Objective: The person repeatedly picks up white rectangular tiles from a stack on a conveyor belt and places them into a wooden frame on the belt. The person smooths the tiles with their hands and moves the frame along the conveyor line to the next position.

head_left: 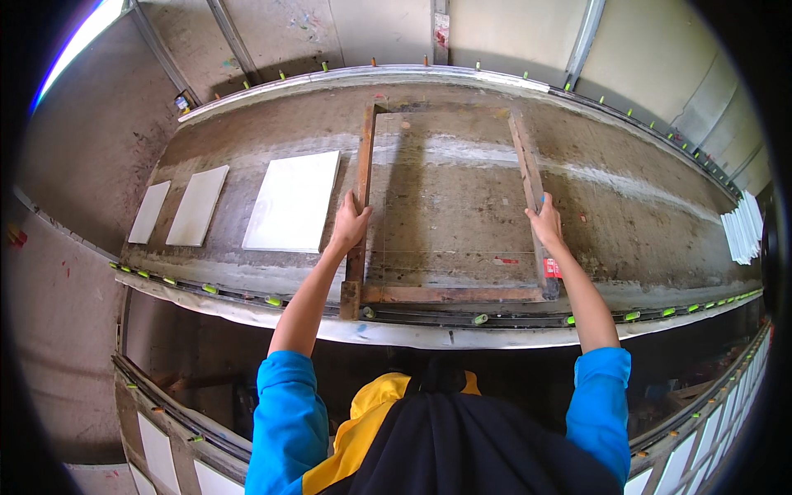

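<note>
A large rectangular brown frame (454, 294), like a screen-printing frame, lies over the stained work table in front of me. Its near bar is at the table's front edge, and its far bar reaches toward the back. My left hand (350, 226) is closed around the left side bar. On the opposite bar, my right hand (544, 224) has the same kind of hold, fingers wrapped over the wood. A red label (552, 268) shows near the frame's near right corner. Whether a clear mesh spans the opening, I cannot tell.
Left of the frame, a large white sheet (292, 202), a narrower white sheet (197, 206) and a small one (149, 213) lie on the table (643, 239). A stack of white sheets (743, 228) sits at the far right. Rails with green pegs (481, 318) line both long edges.
</note>
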A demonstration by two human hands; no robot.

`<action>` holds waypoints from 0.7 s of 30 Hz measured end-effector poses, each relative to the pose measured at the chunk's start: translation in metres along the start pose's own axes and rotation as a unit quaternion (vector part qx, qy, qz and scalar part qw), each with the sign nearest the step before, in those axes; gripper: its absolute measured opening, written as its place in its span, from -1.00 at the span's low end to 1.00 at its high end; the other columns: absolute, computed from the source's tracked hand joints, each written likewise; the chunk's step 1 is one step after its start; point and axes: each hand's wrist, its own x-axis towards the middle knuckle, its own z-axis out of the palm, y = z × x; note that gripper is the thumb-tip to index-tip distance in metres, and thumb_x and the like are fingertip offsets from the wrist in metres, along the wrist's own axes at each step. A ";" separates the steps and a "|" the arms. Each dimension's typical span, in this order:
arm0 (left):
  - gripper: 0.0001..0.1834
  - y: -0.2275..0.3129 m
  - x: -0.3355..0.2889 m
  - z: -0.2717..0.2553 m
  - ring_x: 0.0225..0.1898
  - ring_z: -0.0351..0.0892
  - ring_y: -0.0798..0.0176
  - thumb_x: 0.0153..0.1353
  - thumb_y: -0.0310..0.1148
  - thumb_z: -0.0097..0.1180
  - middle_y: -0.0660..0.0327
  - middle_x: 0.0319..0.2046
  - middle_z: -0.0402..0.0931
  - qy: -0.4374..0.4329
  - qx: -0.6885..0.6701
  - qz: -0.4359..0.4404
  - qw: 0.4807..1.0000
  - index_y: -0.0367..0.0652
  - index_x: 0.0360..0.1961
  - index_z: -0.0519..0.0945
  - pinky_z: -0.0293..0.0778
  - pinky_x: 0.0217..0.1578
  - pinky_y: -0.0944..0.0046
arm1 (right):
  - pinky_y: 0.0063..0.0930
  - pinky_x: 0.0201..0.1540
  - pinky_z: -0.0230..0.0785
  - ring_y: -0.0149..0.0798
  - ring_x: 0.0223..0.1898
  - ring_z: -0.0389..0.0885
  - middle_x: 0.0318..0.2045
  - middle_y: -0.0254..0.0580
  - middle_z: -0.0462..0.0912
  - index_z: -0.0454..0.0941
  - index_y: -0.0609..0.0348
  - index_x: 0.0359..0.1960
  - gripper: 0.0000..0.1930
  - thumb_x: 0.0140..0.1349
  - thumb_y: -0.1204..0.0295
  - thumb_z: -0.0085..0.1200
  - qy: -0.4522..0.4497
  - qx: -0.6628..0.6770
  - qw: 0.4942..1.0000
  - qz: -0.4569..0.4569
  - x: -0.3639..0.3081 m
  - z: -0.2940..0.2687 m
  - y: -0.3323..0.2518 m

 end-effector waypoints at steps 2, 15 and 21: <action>-0.26 -0.003 0.000 -0.001 0.05 0.34 -0.25 0.08 -0.21 0.05 -0.32 0.01 0.32 -0.009 0.007 -0.020 1.000 -0.45 0.18 0.12 0.27 0.08 0.06 | -0.14 0.09 0.21 0.20 0.04 0.38 -0.02 0.29 0.41 0.20 0.33 0.11 -0.34 0.02 0.29 0.19 -0.026 -0.029 0.999 0.000 0.004 0.003 -0.005; -0.31 0.007 0.001 0.022 0.00 0.38 -0.30 0.12 -0.21 0.04 -0.35 -0.07 0.37 -0.033 0.054 -0.023 0.998 -0.36 0.19 0.12 0.32 0.02 0.00 | 0.00 0.10 0.09 0.06 0.17 0.02 0.13 -0.04 0.07 0.36 0.34 0.01 -0.38 -0.11 0.31 0.29 0.003 -0.078 0.996 0.047 -0.022 -0.010 0.010; -0.31 0.005 -0.002 0.026 -0.02 0.38 -0.33 0.12 -0.23 0.04 -0.36 -0.08 0.37 -0.022 0.049 -0.018 0.998 -0.34 0.21 0.11 0.32 0.01 -0.03 | -0.03 0.09 0.10 0.07 0.16 0.04 0.12 -0.03 0.09 0.36 0.34 -0.02 -0.39 -0.11 0.31 0.29 0.004 -0.085 0.996 0.028 -0.019 -0.008 0.013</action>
